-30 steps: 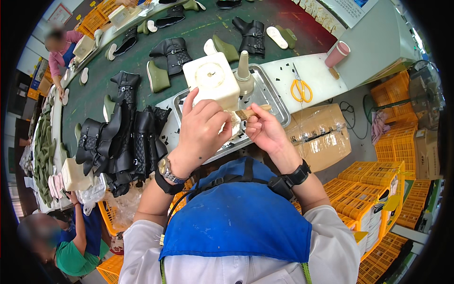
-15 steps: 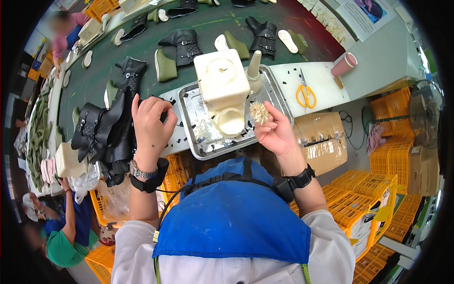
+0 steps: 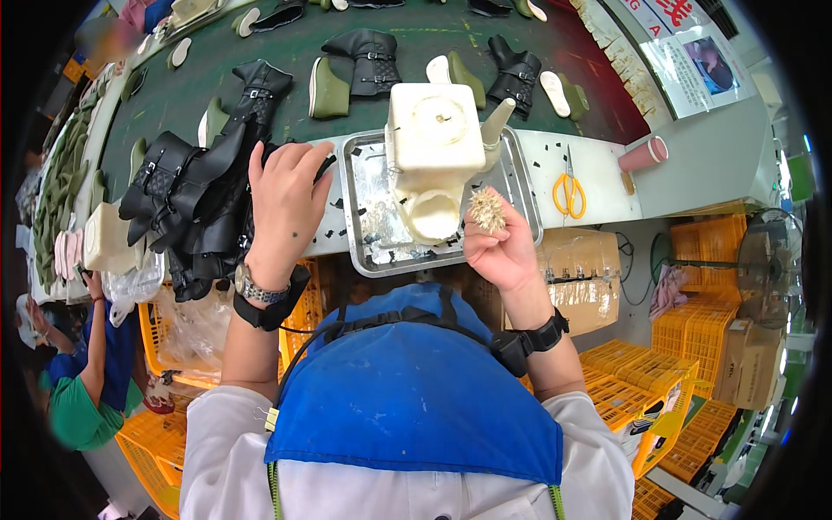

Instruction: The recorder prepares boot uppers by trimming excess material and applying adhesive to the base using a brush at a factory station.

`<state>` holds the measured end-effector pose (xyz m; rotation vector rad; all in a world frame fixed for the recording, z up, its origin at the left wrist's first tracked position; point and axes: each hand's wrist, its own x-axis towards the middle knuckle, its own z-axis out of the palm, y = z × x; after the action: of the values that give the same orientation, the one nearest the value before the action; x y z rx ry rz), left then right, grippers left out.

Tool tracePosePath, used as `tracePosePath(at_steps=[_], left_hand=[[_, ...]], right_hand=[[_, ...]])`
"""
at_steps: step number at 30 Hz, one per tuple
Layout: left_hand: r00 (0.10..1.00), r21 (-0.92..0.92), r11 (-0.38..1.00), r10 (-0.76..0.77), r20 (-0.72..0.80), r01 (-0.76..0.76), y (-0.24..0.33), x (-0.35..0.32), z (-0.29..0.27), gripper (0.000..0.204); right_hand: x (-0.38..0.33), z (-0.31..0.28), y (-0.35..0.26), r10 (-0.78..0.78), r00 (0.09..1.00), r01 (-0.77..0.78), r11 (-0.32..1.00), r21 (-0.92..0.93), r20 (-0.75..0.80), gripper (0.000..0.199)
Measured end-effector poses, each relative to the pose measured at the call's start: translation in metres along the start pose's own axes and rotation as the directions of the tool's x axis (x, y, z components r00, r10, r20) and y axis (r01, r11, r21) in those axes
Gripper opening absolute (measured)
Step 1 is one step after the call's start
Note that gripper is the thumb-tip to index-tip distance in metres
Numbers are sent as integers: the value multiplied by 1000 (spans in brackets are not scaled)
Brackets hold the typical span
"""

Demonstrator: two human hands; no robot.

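My right hand (image 3: 507, 251) is closed around a brush (image 3: 486, 211) whose cream bristles are stiff and spread, beside the metal tray (image 3: 354, 186). On that tray stand a cream plastic container (image 3: 433, 130), a round cup of whitish glue-like stuff (image 3: 433, 218) at its front, and a grey-olive bottle with a cone nozzle (image 3: 496, 126). My left hand (image 3: 290, 204), fingers curled, is left of the tray. A black piece (image 3: 325, 166) shows between its thumb and fingers; most of it is hidden. Next to this hand lies a pile of black buckled boots (image 3: 169, 186).
Orange-handled scissors (image 3: 568, 192) and a pink cup (image 3: 643, 155) are on the white ledge at right. Boots and olive wedge soles (image 3: 330, 91) stand on the green belt (image 3: 286, 43). Yellow crates (image 3: 615, 381) and a carton (image 3: 581, 277) stand below; a co-worker (image 3: 82, 407) is at left.
The whole view has shifted, with belt and tray lying further right. My left hand has turned, its fingers now more folded over. The brush stays in my right hand, nearer the cup's side.
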<state>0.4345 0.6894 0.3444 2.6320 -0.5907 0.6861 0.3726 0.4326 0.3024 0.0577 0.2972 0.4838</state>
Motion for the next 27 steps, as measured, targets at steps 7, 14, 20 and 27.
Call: tracePosePath(at_steps=[7, 14, 20, 27], left_hand=[[998, -99, 994, 56, 39, -52, 6, -1, 1, 12], [984, -225, 960, 151, -94, -169, 25, 1, -3, 12], [995, -176, 980, 92, -33, -97, 6, -7, 1, 4], [988, -200, 978, -30, 154, 61, -25, -36, 27, 11]], right_hand=[[3, 2, 5, 7, 1000, -7, 1000, 4, -17, 26], [5, 1, 8, -19, 997, 15, 998, -58, -68, 20], [4, -5, -4, -408, 908, 269, 746, -609, -99, 17], [20, -59, -14, -609, 737, 110, -322, -941, 294, 23]])
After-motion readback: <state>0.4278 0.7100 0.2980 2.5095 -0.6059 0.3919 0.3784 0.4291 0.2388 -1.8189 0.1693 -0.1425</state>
